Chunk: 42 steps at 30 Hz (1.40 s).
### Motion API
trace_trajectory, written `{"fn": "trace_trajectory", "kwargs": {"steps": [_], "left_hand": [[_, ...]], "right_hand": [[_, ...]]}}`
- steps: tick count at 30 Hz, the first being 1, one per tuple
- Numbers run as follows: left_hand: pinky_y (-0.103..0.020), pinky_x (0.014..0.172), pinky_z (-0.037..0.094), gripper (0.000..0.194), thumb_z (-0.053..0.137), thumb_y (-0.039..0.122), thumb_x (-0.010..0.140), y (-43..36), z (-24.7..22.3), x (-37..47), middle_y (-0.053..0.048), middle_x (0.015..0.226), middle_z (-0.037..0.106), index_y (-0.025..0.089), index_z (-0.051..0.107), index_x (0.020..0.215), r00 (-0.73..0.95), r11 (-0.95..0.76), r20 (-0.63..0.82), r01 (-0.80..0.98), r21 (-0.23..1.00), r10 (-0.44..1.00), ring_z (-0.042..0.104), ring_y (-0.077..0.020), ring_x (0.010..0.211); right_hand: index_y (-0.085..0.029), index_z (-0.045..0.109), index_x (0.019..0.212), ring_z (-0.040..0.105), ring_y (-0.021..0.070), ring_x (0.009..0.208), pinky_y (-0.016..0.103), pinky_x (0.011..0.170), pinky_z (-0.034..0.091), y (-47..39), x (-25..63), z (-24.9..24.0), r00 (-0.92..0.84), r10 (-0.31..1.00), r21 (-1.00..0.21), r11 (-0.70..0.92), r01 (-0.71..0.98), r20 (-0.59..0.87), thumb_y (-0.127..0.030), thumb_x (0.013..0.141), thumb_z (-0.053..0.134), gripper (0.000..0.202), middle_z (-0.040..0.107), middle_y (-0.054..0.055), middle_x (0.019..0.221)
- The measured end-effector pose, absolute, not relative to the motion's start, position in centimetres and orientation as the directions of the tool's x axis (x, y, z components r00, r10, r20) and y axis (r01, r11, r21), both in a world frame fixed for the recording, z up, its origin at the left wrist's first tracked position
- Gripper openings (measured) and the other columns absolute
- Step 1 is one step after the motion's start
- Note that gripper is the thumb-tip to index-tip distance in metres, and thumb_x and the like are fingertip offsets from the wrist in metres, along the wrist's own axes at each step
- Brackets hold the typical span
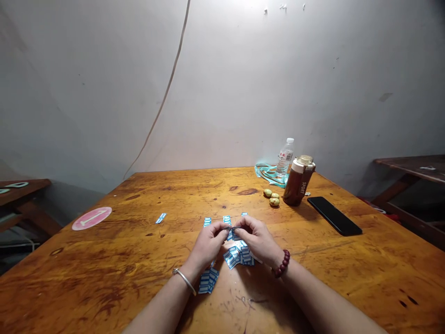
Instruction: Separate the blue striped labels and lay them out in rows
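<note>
My left hand (211, 242) and my right hand (256, 240) meet above the middle of the table's near half. Thumb and forefinger of each are pinched together on a small, thin dark piece (232, 228), too small to name. Below the hands lies a loose pile of blue-and-white printed slips (239, 256). Another stack of the same slips (208, 281) is beside my left wrist. Beyond my fingers are more slips (226, 220), partly covered by the hands. A single slip (160, 218) lies apart to the left.
On the wooden table (139, 260) at the right stand a brown sport bottle (295, 185) and a clear water bottle (285, 157), near a turquoise strap (266, 172). Several yellowish oval things (274, 202) and a black phone (334, 215) lie closer. A pink oval sticker (92, 218) is at left.
</note>
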<state>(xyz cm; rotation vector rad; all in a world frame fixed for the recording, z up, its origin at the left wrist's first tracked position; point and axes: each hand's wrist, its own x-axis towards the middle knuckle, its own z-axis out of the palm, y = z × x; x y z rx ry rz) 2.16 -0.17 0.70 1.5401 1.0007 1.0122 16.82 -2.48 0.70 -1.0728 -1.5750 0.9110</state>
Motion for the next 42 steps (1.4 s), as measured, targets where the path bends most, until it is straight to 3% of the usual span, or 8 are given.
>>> {"fn": "trace_trajectory", "kwargs": {"steps": [5,9,19,27,36,42], "left_hand": [[-0.018,0.046,0.033,0.018,0.059,0.03,0.065,-0.4,0.8,2.5,0.003,0.055,0.05,0.013,0.057,0.068,0.39,0.006,-0.019,0.034,0.999,0.921,0.042,-0.0059,0.046],[-0.018,0.053,0.038,0.022,0.061,0.032,0.064,-0.1,0.7,2.3,0.002,0.061,0.054,0.013,0.059,0.075,0.437,0.145,-0.118,-0.028,0.989,0.892,0.047,-0.0063,0.052],[-0.014,0.045,0.036,0.019,0.063,0.031,0.065,-0.2,0.4,1.8,0.004,0.058,0.05,0.014,0.055,0.069,0.5,0.295,-0.173,-0.174,0.94,0.848,0.045,-0.0026,0.046],[-0.021,0.064,0.045,0.027,0.053,0.031,0.075,-1.0,1.2,2.0,-0.006,0.084,0.058,0.016,0.052,0.097,0.672,0.435,-0.174,-0.241,0.868,0.72,0.058,-0.0122,0.073],[-0.021,0.062,0.044,0.025,0.056,0.034,0.072,-1.0,1.2,2.0,-0.006,0.08,0.06,0.016,0.055,0.089,0.656,0.454,-0.196,-0.25,0.855,0.729,0.058,-0.0106,0.067],[-0.016,0.052,0.038,0.023,0.06,0.032,0.068,-0.7,0.4,2.4,-0.001,0.07,0.056,0.014,0.056,0.08,0.511,0.225,-0.118,-0.153,0.962,0.852,0.051,-0.006,0.056]], "right_hand": [[-0.016,0.049,0.07,0.044,0.008,0.057,0.02,0.053,0.036,-2.3,16.7,0.5,-0.134,0.966,-0.974,0.225,0.036,0.219,-0.02,0.069,0.054,0.006,0.048,-0.004,0.063],[-0.015,0.047,0.065,0.041,0.007,0.054,0.019,0.051,0.033,-2.0,16.9,0.4,-0.111,0.98,-0.986,0.168,0.002,0.167,-0.019,0.065,0.057,0.01,0.047,-0.005,0.059],[-0.015,0.05,0.065,0.04,0.0061,0.052,0.019,0.049,0.032,-2.2,16.9,0.8,-0.163,0.985,-0.994,0.035,-0.104,0.052,-0.021,0.061,0.062,0.014,0.048,-0.005,0.059],[-0.015,0.052,0.065,0.044,0.0075,0.057,0.021,0.055,0.037,-2.5,16.9,1.3,-0.211,0.975,-0.947,-0.008,-0.322,0.064,-0.025,0.061,0.065,0.017,0.051,-0.002,0.067],[-0.015,0.054,0.069,0.047,0.0082,0.057,0.022,0.056,0.039,-2.6,16.9,1.7,-0.153,0.981,-0.979,0.091,-0.18,0.12,-0.031,0.065,0.061,0.018,0.052,-0.002,0.064],[-0.014,0.055,0.065,0.046,0.0085,0.054,0.021,0.051,0.037,-1.8,17.3,0.5,-0.098,0.989,-0.993,0.116,0.008,0.115,-0.027,0.067,0.058,0.014,0.052,-0.002,0.058]]}}
